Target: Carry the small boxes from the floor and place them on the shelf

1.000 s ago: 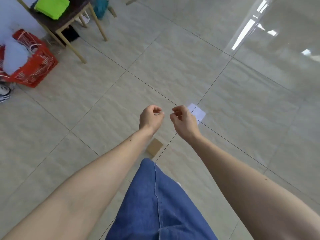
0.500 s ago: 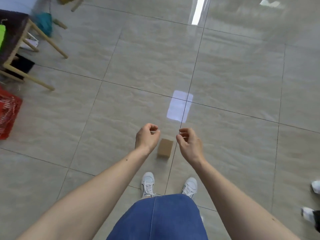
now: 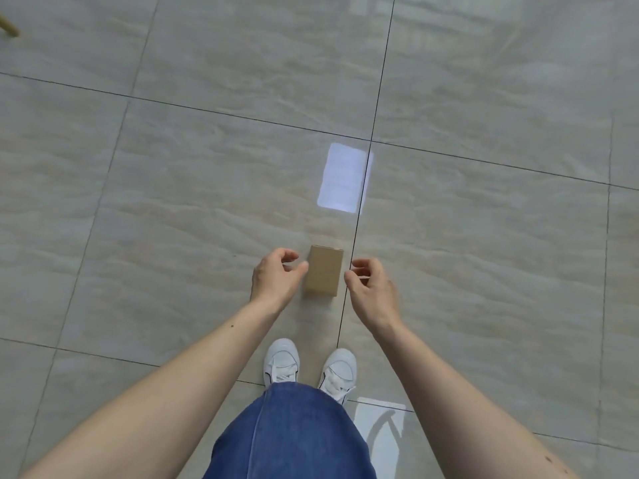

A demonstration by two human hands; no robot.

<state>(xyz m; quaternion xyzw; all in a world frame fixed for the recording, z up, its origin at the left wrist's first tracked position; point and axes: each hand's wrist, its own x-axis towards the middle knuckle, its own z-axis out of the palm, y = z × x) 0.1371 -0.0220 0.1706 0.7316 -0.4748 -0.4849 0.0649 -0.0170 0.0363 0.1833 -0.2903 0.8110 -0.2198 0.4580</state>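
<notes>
A small brown cardboard box (image 3: 324, 270) lies flat on the grey tiled floor, just ahead of my white shoes (image 3: 281, 361). My left hand (image 3: 276, 278) hovers at the box's left side, fingers curled and apart, thumb tip close to its edge. My right hand (image 3: 371, 290) hovers at the box's right side, fingers loosely curled, holding nothing. Both hands sit above the floor and neither grips the box. No shelf is in view.
Glossy floor tiles (image 3: 207, 184) spread in every direction, with a bright rectangular light reflection (image 3: 344, 178) just beyond the box. A wooden furniture leg tip (image 3: 7, 27) shows at the top left corner. My blue jeans (image 3: 290, 433) fill the bottom centre.
My view has tilted down and swung away from the table and red basket. The box now lies between my hands, and both hands have opened slightly and dropped toward it.
</notes>
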